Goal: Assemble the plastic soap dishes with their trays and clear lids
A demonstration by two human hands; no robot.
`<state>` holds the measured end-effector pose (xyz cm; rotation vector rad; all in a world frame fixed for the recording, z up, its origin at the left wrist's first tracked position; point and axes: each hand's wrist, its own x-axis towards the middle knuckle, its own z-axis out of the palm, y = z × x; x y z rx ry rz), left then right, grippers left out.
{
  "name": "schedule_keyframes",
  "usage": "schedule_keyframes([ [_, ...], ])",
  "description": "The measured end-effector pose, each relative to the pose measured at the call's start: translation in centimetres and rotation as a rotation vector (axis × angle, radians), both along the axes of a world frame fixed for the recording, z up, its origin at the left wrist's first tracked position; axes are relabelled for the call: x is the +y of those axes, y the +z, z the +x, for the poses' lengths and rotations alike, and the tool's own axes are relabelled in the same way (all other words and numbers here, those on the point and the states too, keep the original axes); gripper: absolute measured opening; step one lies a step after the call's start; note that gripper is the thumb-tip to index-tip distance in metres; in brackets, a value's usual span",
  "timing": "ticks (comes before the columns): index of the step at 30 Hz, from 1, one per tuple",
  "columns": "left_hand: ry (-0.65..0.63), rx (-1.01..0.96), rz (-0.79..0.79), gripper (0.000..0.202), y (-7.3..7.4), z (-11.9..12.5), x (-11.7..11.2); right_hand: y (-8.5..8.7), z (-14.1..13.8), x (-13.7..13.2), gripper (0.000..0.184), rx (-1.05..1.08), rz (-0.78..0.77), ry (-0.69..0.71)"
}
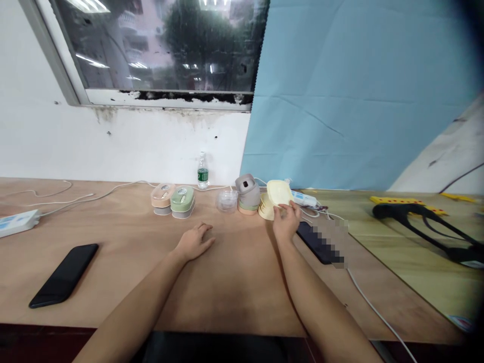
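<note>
Close in on the pale wooden counter [242, 297], the left hand [194, 242] lies open and empty, the right hand [286, 223] grips a tilted pale yellow plastic shell [280, 191]; beyond stand a grey, green and peach plastic stack [248, 194], a peach box [162, 195] and a green box [182, 198], all closed up

Bare left forearm [132, 302] and right forearm [321, 302], both slender and sleeveless to the wrist, tapering into a bare left hand [194, 242] and right hand [286, 223]; along the bottom edge, a plain dark garment [212, 347].
</note>
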<state>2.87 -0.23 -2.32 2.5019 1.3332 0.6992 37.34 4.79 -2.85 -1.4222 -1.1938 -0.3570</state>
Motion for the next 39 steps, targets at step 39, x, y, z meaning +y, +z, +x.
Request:
schedule_keyframes([
  [39, 0.114, 0.074, -0.130, 0.037, 0.0, -1.3, 1.2, 8.2, -5.0, 5.6, 0.023, -0.745, -0.354, 0.207],
])
